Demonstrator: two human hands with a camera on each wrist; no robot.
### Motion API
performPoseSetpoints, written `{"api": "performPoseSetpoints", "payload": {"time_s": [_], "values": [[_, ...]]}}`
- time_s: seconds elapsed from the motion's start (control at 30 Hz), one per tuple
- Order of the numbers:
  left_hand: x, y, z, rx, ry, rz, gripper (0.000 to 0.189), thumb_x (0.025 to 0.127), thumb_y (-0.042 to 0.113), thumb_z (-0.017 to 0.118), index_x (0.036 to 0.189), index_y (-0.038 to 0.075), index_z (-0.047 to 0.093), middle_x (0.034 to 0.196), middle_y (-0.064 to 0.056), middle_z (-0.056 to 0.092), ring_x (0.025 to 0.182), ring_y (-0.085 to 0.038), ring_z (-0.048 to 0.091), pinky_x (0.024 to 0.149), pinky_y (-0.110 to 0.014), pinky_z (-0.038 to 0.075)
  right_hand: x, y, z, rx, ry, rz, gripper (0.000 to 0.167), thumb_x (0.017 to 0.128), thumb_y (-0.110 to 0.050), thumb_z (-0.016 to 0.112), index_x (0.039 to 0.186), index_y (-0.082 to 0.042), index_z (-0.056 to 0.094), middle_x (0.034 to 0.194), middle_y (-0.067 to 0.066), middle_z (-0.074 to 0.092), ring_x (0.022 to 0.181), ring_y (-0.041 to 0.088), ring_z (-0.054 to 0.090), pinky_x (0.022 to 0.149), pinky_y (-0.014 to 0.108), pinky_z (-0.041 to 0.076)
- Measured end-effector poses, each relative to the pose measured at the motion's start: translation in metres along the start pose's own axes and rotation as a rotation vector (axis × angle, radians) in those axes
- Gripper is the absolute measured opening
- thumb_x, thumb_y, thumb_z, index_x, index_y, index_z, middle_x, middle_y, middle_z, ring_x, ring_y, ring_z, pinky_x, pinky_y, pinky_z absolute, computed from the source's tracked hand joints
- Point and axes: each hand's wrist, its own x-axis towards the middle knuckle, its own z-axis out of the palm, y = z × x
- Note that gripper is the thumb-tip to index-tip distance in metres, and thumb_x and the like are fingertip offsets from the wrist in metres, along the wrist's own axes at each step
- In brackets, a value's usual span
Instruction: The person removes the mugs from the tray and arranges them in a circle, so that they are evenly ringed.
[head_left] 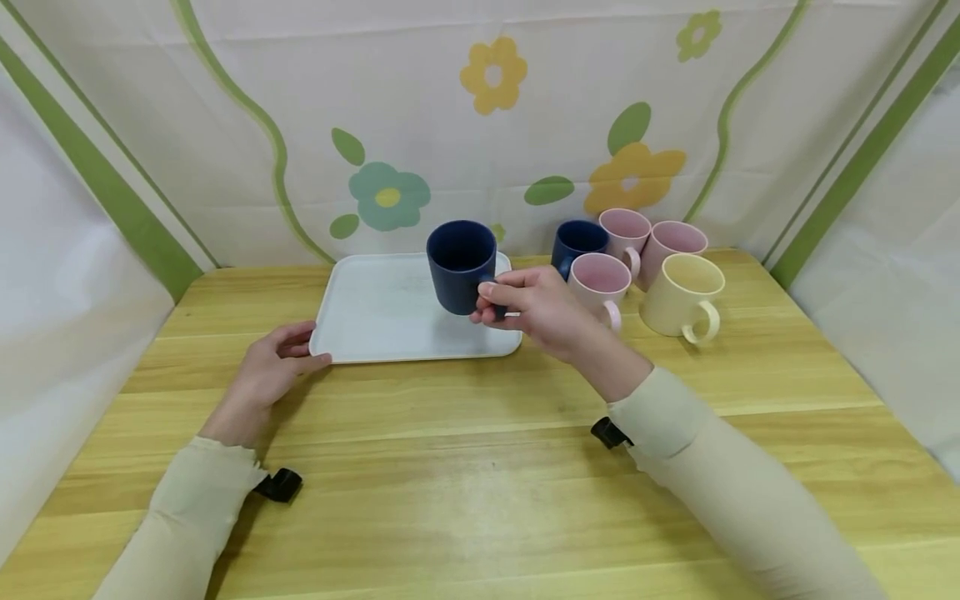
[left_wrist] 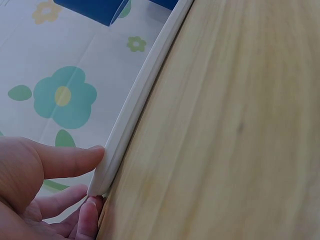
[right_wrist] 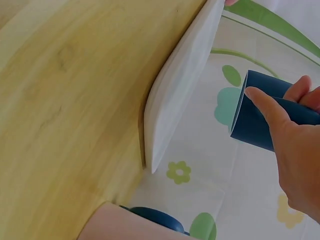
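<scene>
My right hand grips a dark blue mug by its handle. The mug is upright, raised above the right half of a white tray that lies on the table. At the tray's front left corner, my left hand holds the edge. The left wrist view shows its thumb against the tray's rim and the fingers round the corner, partly hidden. In the right wrist view, the held mug has the right thumb along it, and it stays apart from the tray.
Right of the tray, several mugs stand close together: another dark blue mug, pink mugs and a yellow mug. A floral cloth hangs behind the wooden table.
</scene>
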Motion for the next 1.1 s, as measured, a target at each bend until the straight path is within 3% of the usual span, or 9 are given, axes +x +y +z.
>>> {"api": "performPoseSetpoints", "payload": {"time_s": [0.2, 0.47, 0.8, 0.97, 1.1], "values": [[0.0, 0.0, 0.0, -0.005, -0.006, 0.002, 0.082, 0.102, 0.028, 0.074, 0.168, 0.011, 0.03, 0.162, -0.019, 0.044, 0.138, -0.028, 0.049, 0.094, -0.021, 0.043, -0.013, -0.006, -0.014, -0.008, 0.035, 0.018, 0.022, 0.107, -0.012, 0.064, 0.092, 0.001, 0.073, 0.084, 0.007, 0.069, 0.089, 0.021, 0.078, 0.096, 0.039, 0.062], [-0.001, -0.001, 0.0, -0.005, 0.0, 0.015, 0.08, 0.102, 0.026, 0.074, 0.168, 0.009, 0.032, 0.162, -0.019, 0.043, 0.135, -0.026, 0.049, 0.086, -0.013, 0.046, -0.032, -0.006, -0.039, 0.054, 0.055, -0.038, 0.022, 0.107, -0.003, 0.059, 0.092, -0.002, 0.076, 0.083, 0.006, 0.069, 0.085, 0.02, 0.076, 0.092, 0.036, 0.063], [0.002, -0.003, 0.0, -0.004, 0.001, 0.004, 0.081, 0.101, 0.028, 0.075, 0.168, 0.011, 0.032, 0.161, -0.018, 0.045, 0.137, -0.027, 0.05, 0.093, -0.02, 0.043, -0.065, -0.015, -0.071, 0.122, 0.058, -0.104, 0.024, 0.106, -0.003, 0.06, 0.09, -0.003, 0.077, 0.083, 0.006, 0.07, 0.081, 0.017, 0.071, 0.09, 0.036, 0.064], [0.002, -0.003, 0.001, -0.008, -0.001, 0.012, 0.08, 0.101, 0.026, 0.075, 0.168, 0.01, 0.032, 0.162, -0.019, 0.044, 0.138, -0.027, 0.049, 0.089, -0.016, 0.045, -0.08, -0.016, -0.088, 0.126, 0.033, -0.15, 0.023, 0.108, -0.005, 0.059, 0.093, 0.0, 0.076, 0.085, 0.006, 0.072, 0.082, 0.016, 0.072, 0.088, 0.032, 0.063], [0.002, -0.002, 0.002, -0.014, -0.004, 0.015, 0.08, 0.102, 0.026, 0.074, 0.168, 0.009, 0.032, 0.162, -0.019, 0.043, 0.139, -0.028, 0.049, 0.088, -0.014, 0.045, -0.092, -0.015, -0.103, 0.159, -0.013, -0.201, 0.027, 0.109, 0.0, 0.053, 0.093, 0.003, 0.075, 0.084, 0.008, 0.072, 0.084, 0.02, 0.075, 0.092, 0.035, 0.063]]}}
